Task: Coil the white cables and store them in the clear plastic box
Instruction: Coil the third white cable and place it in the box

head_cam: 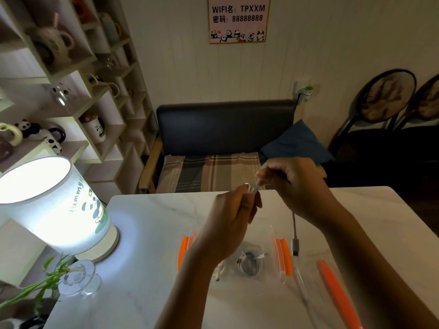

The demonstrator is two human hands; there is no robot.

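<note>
Down at 5 o'clock, nearest of all, the box's lid (pixel 332 288) with its orange clip, lying just beside the clear plastic box (pixel 276 236) on the white table (pixel 147 233). Inside the box already: one coiled cable (pixel 249 261), flat on the bottom. Up above it, around centre frame, both hands busy with a second white cable (pixel 252 187): left hand (pixel 234 212) curled round a small bundle of loops, right hand (pixel 287 184) pinching the strand at 1 o'clock from the left. Free tail with the plug (pixel 295 245) dangling from under the right wrist, hanging over the box's right orange latch. Could go wrong from here, guessing: loops springing open if the left grip slackens, since nothing ties them; dangling plug catching on the latch or box wall during a wrap; coil ending up too wide and sitting on top of the first one so the lid won't close. Glass vase (pixel 78 279) at 8 o'clock looks far enough off. Readable stuff: wall poster (pixel 238 19) at 12 o'clock says "WIFI名: TPXXM" and "密码: 88888888", pandas underneath; lit lamp (pixel 59 205) at 9 o'clock has "Yummy!!" plus a panda.
</note>
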